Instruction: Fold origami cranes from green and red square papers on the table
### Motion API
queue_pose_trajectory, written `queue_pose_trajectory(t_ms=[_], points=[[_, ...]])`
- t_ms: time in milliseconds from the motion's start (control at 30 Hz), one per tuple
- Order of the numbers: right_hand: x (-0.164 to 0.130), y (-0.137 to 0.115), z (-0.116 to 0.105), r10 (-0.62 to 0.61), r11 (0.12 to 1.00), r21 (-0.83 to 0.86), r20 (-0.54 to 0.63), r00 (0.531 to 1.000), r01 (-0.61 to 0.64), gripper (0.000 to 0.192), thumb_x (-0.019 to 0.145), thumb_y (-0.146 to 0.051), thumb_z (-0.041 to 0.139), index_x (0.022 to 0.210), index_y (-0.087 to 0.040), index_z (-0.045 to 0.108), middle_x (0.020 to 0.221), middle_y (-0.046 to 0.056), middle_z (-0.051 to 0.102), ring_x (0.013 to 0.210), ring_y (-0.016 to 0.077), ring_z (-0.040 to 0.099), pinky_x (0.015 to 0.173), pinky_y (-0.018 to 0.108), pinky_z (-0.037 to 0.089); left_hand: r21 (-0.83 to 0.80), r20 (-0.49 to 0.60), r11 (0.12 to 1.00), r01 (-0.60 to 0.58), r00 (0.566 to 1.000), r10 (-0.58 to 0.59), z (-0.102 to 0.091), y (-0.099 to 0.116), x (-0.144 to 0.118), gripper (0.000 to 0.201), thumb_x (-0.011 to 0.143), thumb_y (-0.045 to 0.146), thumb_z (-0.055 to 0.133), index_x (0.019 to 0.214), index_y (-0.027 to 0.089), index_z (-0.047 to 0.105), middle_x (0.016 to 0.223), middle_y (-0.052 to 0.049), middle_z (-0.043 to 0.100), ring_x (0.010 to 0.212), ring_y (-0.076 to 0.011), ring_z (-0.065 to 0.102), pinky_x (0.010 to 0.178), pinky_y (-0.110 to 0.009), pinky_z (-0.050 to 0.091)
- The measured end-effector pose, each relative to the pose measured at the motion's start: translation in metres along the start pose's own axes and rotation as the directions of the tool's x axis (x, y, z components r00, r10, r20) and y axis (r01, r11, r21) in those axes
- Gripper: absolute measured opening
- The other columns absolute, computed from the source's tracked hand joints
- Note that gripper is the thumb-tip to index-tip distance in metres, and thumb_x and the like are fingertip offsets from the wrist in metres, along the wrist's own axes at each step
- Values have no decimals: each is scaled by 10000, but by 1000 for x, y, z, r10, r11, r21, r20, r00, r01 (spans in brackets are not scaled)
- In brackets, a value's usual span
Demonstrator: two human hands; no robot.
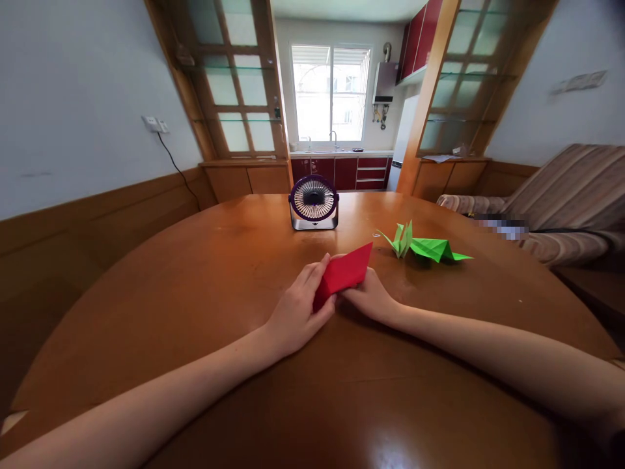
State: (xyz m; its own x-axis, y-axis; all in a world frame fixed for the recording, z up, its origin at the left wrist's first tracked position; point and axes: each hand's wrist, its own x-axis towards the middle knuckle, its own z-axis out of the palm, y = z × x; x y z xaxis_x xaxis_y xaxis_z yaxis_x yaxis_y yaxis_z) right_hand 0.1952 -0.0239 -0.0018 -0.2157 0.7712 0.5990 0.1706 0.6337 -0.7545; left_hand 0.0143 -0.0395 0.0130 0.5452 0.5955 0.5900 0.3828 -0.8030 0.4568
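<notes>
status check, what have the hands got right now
Left hand and right hand both shut on red folded paper, low over wooden table. Green origami lies apart to the right, small fan beyond. Nothing in the way.

fan [314,202] behind paper [343,273], crane [424,247] perhaps right

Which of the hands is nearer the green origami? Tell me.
Right. The right hand lies just below and left of the green origami, apart from it, holding the red paper. The left hand grips that paper's far side.
</notes>
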Motion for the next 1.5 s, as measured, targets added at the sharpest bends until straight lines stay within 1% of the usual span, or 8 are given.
queue_pose_trajectory(t_ms=[133, 333, 433, 567, 1000, 1233, 1400, 1500], points=[[-2, -5, -1, -106, 992, -65, -10, 994, 106, 357, 691, -144, 574, 1038, -220, 615, 1144, 68, 647, 1000, 239, 616, 899, 407, 489, 2, -10, 1000, -23, 1000, 23, -1, 2, -1, 664, 889, 205, 490, 1493, 219, 212, 1379, -130, 452, 1269, -246, 447, 1075, -422, 369], [-6, -4, -5, -127, 955, -264, 35, 991, 132, 210, 721, -143, 520, 881, -210, 638, 841, 48, 692, 767, 226, 631, 760, 384, 523, 40, -66, 999, -9, 998, 12, -2, 4, -1, 628, 848, 154, 468, 1452, 234, 318, 1346, -115, 459, 1258, -245, 449, 1065, -426, 381], [-6, -1, -8, -165, 932, -321, 44, 985, 171, 232, 738, -159, 530, 929, -231, 639, 885, 60, 693, 830, 247, 636, 799, 403, 516, 108, -97, 994, -15, 995, 26, -3, 5, -1, 617, 830, 132, 450, 1432, 234, 361, 1304, -110, 484, 1231, -250, 464, 1052, -438, 388], [-6, 2, -14, -219, 869, -424, 137, 966, 257, 71, 750, -234, 589, 801, -236, 639, 752, 67, 667, 771, 260, 635, 767, 417, 511, 143, -102, 988, -60, 992, 75, -4, 4, -2, 589, 837, 96, 410, 1414, 206, 374, 1317, -112, 498, 1231, -245, 471, 1057, -432, 387], [-1, 6, -19, -399, 782, -439, 192, 897, 442, 173, 824, -364, 650, 936, -233, 636, 787, 53, 677, 619, 182, 569, 607, 338, 440, 129, -108, 981, -147, 981, 161, -9, -6, -3, 556, 813, 32, 414, 1346, 190, 397, 1264, -115, 551, 1193, -224, 527, 1019, -384, 444], [0, 4, -19, -602, 614, -488, 219, 768, 621, 174, 901, -309, 514, 998, -169, 547, 708, 27, 645, 533, 139, 538, 519, 280, 395, 78, -136, 973, -217, 965, 226, -9, -10, -3, 563, 797, 10, 431, 1327, 201, 422, 1236, -97, 570, 1158, -215, 550, 989, -388, 472], [0, 2, -21, -644, 561, -482, 256, 720, 673, 225, 916, -347, 515, 1056, -171, 520, 701, 20, 642, 530, 141, 553, 530, 279, 415, 42, -141, 954, -298, 943, 301, -16, -15, -2, 501, 788, 95, 571, 1268, 209, 482, 1184, -102, 584, 1107, -233, 570, 946, -405, 495], [0, 1, -24, -612, 589, -447, 297, 733, 673, 286, 923, -392, 510, 1111, -177, 509, 778, 43, 665, 602, 150, 593, 558, 278, 444, 58, -104, 937, -346, 931, 350, -22, -19, -2, 489, 776, 148, 653, 1238, 203, 507, 1166, -110, 592, 1074, -234, 584, 916, -404, 508]])
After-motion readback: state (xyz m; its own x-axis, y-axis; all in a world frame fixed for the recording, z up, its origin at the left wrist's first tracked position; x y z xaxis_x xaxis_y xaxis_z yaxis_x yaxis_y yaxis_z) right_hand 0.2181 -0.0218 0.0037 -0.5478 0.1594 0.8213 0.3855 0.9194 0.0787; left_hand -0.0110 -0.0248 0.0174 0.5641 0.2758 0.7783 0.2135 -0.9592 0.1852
